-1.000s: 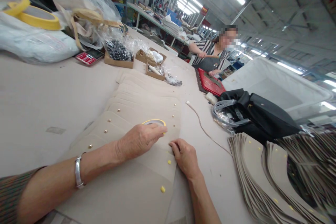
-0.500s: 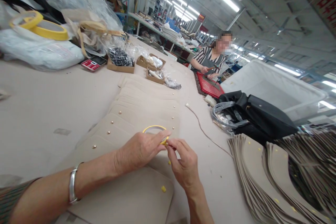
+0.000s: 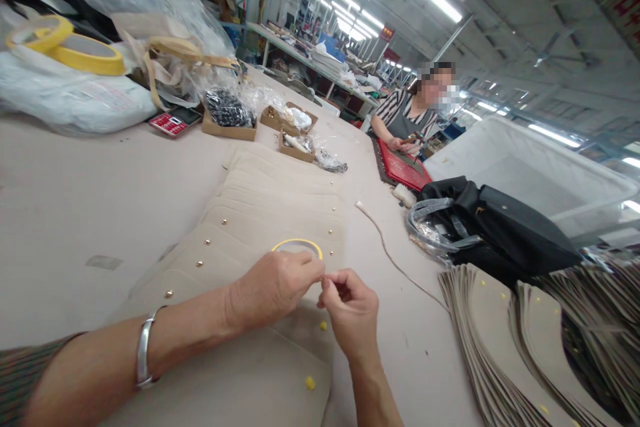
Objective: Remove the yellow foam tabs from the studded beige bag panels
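Observation:
My left hand (image 3: 280, 283) is closed round the near edge of a roll of yellow tape (image 3: 299, 242), whose far rim shows above the knuckles. My right hand (image 3: 353, 307) pinches beside the left fingertips, at the roll's edge; the bit of tape between its fingers is mostly hidden. Both hands are over a row of overlapping beige panels (image 3: 270, 193) with small metal studs along both sides. Two yellow tape bits, an upper one (image 3: 323, 325) and a lower one (image 3: 310, 383), sit on the nearest panels.
Stacked beige panels (image 3: 493, 340) and a black bag (image 3: 500, 220) lie at right, with a thin cord (image 3: 383, 237) nearby. Small cardboard boxes (image 3: 230, 132) and more tape rolls (image 3: 87, 57) are at left. Across the table, a person (image 3: 407, 113) works at a red board (image 3: 403, 167).
My left fingers have curled down further over the tape roll, and my right hand has stayed pinched beside them. The view has shifted slightly.

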Available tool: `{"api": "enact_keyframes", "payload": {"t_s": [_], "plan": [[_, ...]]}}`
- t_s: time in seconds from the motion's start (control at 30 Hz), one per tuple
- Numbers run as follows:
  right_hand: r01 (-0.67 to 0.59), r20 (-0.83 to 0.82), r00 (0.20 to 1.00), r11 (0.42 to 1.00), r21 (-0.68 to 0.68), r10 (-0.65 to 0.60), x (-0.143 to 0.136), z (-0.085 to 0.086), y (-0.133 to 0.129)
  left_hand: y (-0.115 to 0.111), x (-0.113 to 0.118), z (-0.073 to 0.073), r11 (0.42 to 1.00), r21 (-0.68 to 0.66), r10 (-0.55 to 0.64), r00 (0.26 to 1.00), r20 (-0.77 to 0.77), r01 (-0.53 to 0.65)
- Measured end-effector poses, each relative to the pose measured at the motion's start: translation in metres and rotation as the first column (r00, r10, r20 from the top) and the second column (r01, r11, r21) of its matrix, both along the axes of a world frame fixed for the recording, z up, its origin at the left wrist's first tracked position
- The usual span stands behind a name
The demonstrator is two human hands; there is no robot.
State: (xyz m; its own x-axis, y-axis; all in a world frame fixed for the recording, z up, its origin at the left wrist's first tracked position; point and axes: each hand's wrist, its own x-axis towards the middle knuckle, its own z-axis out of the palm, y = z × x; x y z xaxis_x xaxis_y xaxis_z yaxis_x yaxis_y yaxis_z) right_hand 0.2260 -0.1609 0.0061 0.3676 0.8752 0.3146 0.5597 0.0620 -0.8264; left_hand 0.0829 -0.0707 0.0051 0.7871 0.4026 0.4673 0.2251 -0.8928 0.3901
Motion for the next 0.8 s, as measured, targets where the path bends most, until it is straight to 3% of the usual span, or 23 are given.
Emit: {"api": "enact_keyframes", "payload": {"t_s": [0.1,0.23,0.37,0.47,0.67,0.8], "plan": [[0.028,-0.337,0.939,0.992,-0.126,-0.07,0.011,-0.003,0.013,0.002,0.007,-0.002,0.997,0.079,0.01,0.996,0.084,-0.017],[0.107,-0.442,0.875,0.97,-0.217,-0.196,0.04,-0.014,0.028,0.006,0.014,-0.01,0.987,0.154,0.044,0.997,0.067,-0.054],[0.056,-0.393,0.905,0.959,-0.276,-0.166,0.061,-0.025,0.037,0.016,0.02,-0.029,0.97,0.237,0.095,0.986,-0.134,-0.062],[0.05,-0.34,0.927,0.951,-0.304,-0.157,0.063,-0.031,0.04,0.019,0.021,-0.04,0.978,0.209,0.078,0.963,-0.257,-0.024],[0.099,-0.085,0.988,0.947,-0.305,-0.13,0.056,-0.036,0.043,0.019,0.021,-0.04,0.988,0.153,0.05,0.956,-0.289,-0.005],[0.145,0.135,0.984,0.953,-0.265,-0.113,0.055,-0.038,0.046,0.019,0.021,-0.041,0.99,0.141,0.043,0.963,-0.267,-0.005]]}}
